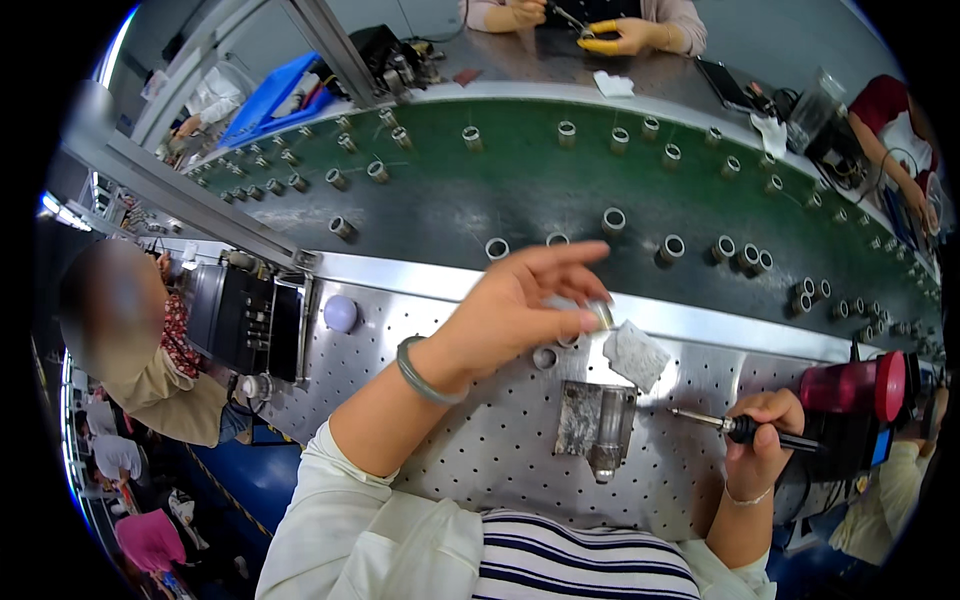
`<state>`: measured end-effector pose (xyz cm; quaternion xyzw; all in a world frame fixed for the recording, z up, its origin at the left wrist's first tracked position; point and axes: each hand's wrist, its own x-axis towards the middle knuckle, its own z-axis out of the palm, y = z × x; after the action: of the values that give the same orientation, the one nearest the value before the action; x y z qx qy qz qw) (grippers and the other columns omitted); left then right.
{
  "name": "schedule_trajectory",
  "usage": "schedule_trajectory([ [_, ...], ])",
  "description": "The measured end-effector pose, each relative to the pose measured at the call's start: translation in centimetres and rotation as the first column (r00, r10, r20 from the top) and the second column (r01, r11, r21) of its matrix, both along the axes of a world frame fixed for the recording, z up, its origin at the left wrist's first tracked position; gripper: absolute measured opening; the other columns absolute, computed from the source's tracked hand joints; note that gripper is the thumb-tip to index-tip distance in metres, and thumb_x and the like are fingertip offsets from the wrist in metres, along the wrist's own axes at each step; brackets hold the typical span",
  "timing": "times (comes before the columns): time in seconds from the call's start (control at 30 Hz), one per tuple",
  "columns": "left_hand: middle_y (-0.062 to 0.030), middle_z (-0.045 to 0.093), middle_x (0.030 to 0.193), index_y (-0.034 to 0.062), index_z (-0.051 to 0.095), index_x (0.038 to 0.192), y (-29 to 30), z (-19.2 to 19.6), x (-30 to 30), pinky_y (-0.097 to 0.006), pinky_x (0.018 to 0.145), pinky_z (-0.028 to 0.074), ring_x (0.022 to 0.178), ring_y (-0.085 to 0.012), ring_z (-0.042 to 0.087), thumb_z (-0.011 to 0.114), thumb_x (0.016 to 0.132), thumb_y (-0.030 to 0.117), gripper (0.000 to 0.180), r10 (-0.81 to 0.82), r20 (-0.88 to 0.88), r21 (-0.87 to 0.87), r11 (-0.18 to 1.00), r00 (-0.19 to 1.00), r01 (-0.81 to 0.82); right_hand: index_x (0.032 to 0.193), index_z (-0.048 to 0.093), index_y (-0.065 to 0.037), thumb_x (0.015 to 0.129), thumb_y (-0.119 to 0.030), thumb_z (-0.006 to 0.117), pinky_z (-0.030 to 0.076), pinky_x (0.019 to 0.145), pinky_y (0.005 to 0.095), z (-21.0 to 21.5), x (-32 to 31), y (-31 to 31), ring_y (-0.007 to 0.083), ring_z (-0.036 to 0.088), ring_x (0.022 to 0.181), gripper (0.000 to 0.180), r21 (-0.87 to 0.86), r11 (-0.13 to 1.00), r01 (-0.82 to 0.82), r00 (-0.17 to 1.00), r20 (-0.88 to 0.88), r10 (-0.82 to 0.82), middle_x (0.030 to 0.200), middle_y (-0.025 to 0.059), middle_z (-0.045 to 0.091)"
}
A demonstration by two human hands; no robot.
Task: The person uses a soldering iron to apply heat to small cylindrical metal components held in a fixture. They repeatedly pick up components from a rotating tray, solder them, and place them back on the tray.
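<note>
Over the near edge of the conveyor, my left hand (525, 305) has its thumb and fingers around a small metal cylinder (602, 315); its index finger points out to the right. Fingers partly hide the cylinder. My right hand (762, 445) grips a soldering iron (740, 428) by its black handle, the metal tip pointing left. Left of that tip, a metal fixture (580, 420) with a rounded, shiny channel lies on the perforated metal table (450, 450). A grey-white pad (637, 357) sits just beyond it. Near my left wrist stands a small metal ring (545, 357).
A green conveyor belt (430, 215) carries several open metal cylinders (613, 221). On the table are a pale purple ball (340, 313) at left and a dark pink container (850, 388) at right. Across the belt, a person in yellow finger covers (605, 38) holds a tool.
</note>
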<state>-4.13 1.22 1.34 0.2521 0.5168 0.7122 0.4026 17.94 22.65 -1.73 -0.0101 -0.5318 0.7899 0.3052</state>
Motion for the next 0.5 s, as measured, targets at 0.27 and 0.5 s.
schedule_trajectory([
  [0.27,-0.0098,0.064,0.095,0.0013,0.067,0.101,-8.3,-2.7,-16.6,-0.028,0.069,0.052,0.077,-0.0176,0.06,0.076,0.07,0.007,0.033,0.098,-0.985,-0.073,0.519,0.144,-0.852,0.082,0.057,0.003,0.079,-0.016,0.075,0.047,0.045,0.0208,0.4,-0.2,-0.6,0.0127,0.058,0.048,0.026,-0.066,0.997,-0.047,0.997,0.054,0.05,0.067,0.0123,0.062],
  [0.5,-0.0105,0.059,0.106,0.0058,0.069,0.097,-5.3,-1.6,-13.5,-0.035,0.081,0.046,0.099,-0.025,0.055,0.08,0.068,0.017,0.033,0.088,-0.996,0.059,0.624,-0.005,-0.779,0.081,0.058,0.003,0.078,-0.015,0.075,0.045,0.043,0.0209,0.2,0.4,0.2,0.013,0.058,0.048,0.025,-0.035,0.999,0.016,0.992,0.123,-0.011,0.066,0.0119,0.062],
])
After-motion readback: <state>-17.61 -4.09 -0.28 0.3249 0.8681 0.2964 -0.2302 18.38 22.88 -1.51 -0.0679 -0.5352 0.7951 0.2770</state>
